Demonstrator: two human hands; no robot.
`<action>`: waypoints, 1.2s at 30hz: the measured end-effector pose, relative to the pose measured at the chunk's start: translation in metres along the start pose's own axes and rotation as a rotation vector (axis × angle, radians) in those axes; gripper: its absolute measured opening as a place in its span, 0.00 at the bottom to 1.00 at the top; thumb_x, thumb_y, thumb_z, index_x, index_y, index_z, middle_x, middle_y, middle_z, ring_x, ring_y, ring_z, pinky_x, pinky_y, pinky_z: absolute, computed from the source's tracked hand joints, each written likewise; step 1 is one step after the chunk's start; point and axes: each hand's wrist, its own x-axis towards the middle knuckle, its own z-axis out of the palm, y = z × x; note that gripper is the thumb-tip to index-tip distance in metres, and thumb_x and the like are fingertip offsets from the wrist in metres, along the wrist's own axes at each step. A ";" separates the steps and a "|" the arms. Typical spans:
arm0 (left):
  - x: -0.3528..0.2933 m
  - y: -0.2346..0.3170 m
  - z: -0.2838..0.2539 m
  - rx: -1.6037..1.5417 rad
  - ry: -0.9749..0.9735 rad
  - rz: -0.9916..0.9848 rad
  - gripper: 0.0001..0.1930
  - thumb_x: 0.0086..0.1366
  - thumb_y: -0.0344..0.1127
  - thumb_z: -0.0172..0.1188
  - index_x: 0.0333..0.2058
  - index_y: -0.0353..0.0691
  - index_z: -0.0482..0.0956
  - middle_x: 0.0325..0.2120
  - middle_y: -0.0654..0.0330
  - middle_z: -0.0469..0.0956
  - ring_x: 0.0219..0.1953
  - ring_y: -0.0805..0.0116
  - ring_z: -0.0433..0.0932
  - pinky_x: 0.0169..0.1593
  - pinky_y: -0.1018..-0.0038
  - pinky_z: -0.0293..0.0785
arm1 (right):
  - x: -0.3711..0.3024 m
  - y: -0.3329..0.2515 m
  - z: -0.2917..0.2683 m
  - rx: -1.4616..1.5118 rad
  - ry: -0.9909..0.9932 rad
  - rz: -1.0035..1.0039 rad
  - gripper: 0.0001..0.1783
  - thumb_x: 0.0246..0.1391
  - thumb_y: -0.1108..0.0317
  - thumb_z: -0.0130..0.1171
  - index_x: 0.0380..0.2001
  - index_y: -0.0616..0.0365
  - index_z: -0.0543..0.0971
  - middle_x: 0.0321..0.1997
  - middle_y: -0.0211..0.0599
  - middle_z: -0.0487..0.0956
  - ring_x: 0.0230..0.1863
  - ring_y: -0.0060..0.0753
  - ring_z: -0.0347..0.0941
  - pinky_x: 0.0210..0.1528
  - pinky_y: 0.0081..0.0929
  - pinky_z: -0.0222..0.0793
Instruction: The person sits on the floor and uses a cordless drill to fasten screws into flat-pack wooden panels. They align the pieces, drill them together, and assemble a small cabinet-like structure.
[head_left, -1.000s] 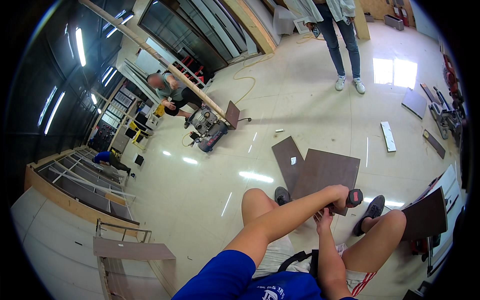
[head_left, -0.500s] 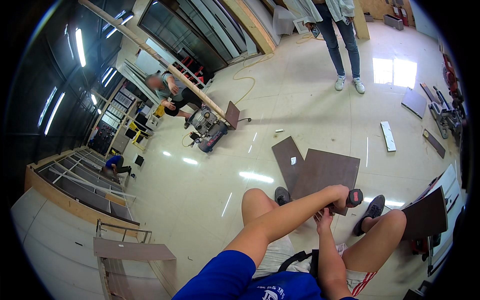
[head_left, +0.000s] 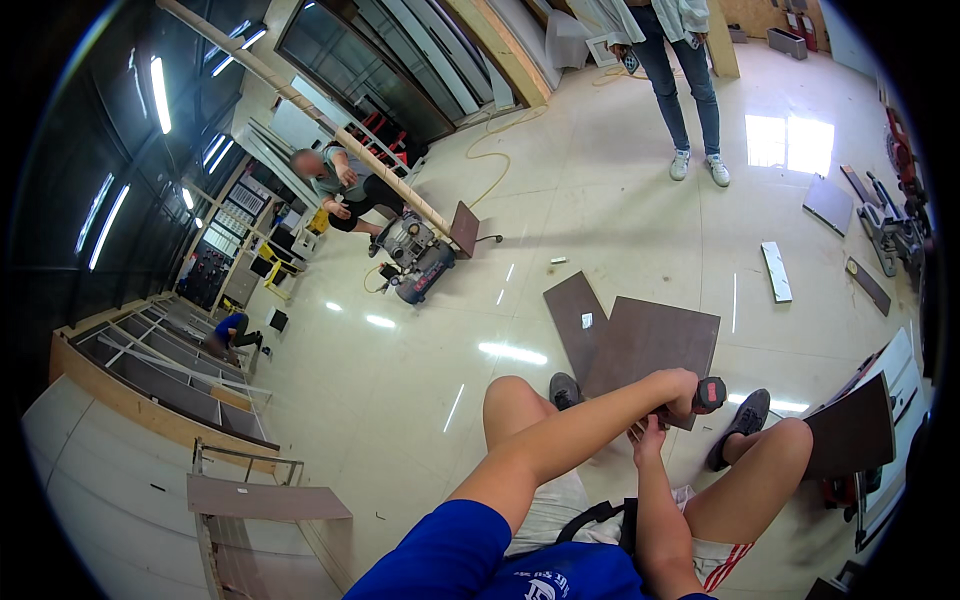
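My left arm crosses to the right over my lap, and my left hand (head_left: pixel 679 390) is closed around a cordless drill (head_left: pixel 709 395), whose dark red-and-black end sticks out beyond the fist. Just below it, my right hand (head_left: pixel 648 434) is raised with bent fingers at the near edge of a dark brown panel (head_left: pixel 655 345). What those fingers pinch is hidden by the left hand and the drill. The brown panel lies between my feet, partly over a narrower brown board (head_left: pixel 575 318) with a small white label. The drill's tip cannot be seen.
A brown panel (head_left: pixel 850 430) stands by my right knee. A white strip (head_left: pixel 776 272) and tools (head_left: pixel 885 230) lie farther right. An air compressor (head_left: pixel 420 262) stands ahead left beside a crouching person (head_left: pixel 345 185); another person (head_left: pixel 670 80) stands ahead. A metal frame (head_left: pixel 250 497) is at left.
My hands and the drill hold almost the same place. The crouching person at the far left has shifted slightly.
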 end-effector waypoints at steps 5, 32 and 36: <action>-0.003 0.002 -0.001 -0.001 0.008 0.000 0.20 0.42 0.37 0.70 0.38 0.39 0.86 0.41 0.50 0.85 0.45 0.53 0.84 0.47 0.62 0.81 | -0.001 0.000 0.000 0.008 -0.004 -0.005 0.23 0.61 0.48 0.58 0.53 0.46 0.68 0.48 0.30 0.77 0.48 0.39 0.74 0.52 0.44 0.69; -0.005 0.006 -0.003 -0.025 0.006 0.002 0.19 0.39 0.35 0.71 0.35 0.39 0.87 0.39 0.50 0.85 0.43 0.55 0.85 0.44 0.63 0.82 | -0.001 -0.002 0.000 -0.009 0.019 0.010 0.22 0.63 0.48 0.56 0.54 0.46 0.68 0.50 0.31 0.77 0.50 0.39 0.74 0.53 0.44 0.69; 0.001 -0.002 0.009 -0.019 0.011 0.007 0.19 0.39 0.35 0.71 0.35 0.39 0.87 0.39 0.50 0.85 0.43 0.54 0.85 0.44 0.63 0.82 | -0.011 0.000 0.004 -0.022 0.018 0.020 0.23 0.63 0.48 0.56 0.55 0.46 0.68 0.50 0.31 0.77 0.50 0.40 0.74 0.53 0.44 0.69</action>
